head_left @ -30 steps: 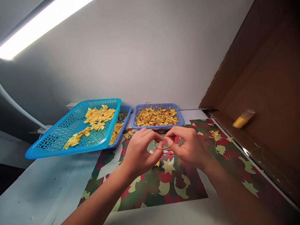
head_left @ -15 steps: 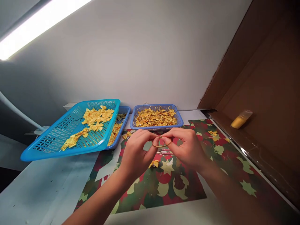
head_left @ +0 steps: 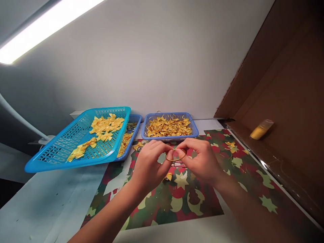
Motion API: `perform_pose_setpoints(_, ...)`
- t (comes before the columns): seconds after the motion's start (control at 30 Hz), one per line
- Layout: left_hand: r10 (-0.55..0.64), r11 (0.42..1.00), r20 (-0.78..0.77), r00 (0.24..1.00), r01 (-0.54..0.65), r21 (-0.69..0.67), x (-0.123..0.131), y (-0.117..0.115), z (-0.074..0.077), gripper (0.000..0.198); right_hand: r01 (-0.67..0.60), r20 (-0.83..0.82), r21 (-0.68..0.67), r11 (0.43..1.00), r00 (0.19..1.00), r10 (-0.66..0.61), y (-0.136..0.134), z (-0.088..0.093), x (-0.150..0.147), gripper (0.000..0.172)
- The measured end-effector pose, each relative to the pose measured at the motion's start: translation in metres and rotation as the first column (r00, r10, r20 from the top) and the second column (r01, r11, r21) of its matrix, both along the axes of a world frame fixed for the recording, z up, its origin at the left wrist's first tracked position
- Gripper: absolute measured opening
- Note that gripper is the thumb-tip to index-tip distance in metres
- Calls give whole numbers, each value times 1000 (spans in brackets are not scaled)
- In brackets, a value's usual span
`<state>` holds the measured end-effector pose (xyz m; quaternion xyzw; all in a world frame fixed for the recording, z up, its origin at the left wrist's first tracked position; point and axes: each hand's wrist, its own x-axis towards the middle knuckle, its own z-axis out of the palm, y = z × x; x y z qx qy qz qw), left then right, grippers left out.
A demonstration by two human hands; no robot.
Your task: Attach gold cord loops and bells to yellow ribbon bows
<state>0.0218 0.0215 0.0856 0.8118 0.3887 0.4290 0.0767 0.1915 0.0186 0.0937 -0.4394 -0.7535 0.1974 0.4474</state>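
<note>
A thin loop of gold cord [head_left: 175, 161] hangs between my two hands over the patterned mat. My left hand [head_left: 149, 163] pinches the loop from the left with thumb and forefinger. From the right, my right hand [head_left: 204, 162] pinches it the same way, and the fingertips nearly meet at its top. Whether a knot sits between the fingers is hidden. Below the hands, a small yellow ribbon bow [head_left: 168, 176] lies on the mat. A slim tool with pinkish-red parts [head_left: 178, 164] lies partly covered behind the loop.
A turquoise basket [head_left: 48, 157] with yellow bows rests tilted over a blue basket [head_left: 136, 125] at left. Another blue basket [head_left: 196, 131], full of gold-corded bows, stands against the wall. Cardboard [head_left: 283, 84] borders the right, with a yellow-filled tube [head_left: 261, 129]. Loose bows [head_left: 231, 145] lie nearby.
The whole view has shifted slightly. My hands keep their pinch on the cord loop, with the thumbs slightly changed in position.
</note>
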Motion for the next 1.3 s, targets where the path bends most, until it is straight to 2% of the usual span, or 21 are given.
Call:
perform_pose_setpoints(0.17,-1,1000,-14,1000,1,1,0,1,-1,6,3,-2,4,1000,1000,-3,1,0,-1,16)
perform_pose_setpoints(0.33,4,1000,-17,1000,-4,-31,0,0,0,10,-8,-8,5,1000,1000,8,1,-2,-2,16)
perform_pose_setpoints(0.7,58,968,-16,998,-60,-242,-5,0,3,15,-8,21,27,1000,1000,7,1,-4,-2,16)
perform_pose_setpoints(1.03,34,968,-3,999,-34,-248,-8,-1,7,12,-15,4,-25,1000,1000,15,1,-3,-2,14)
perform_pose_setpoints(1.3,34,974,-48,998,-44,-221,-8,1,5,13,-18,-12,-85,996,1000,17,3,-5,-2,15)
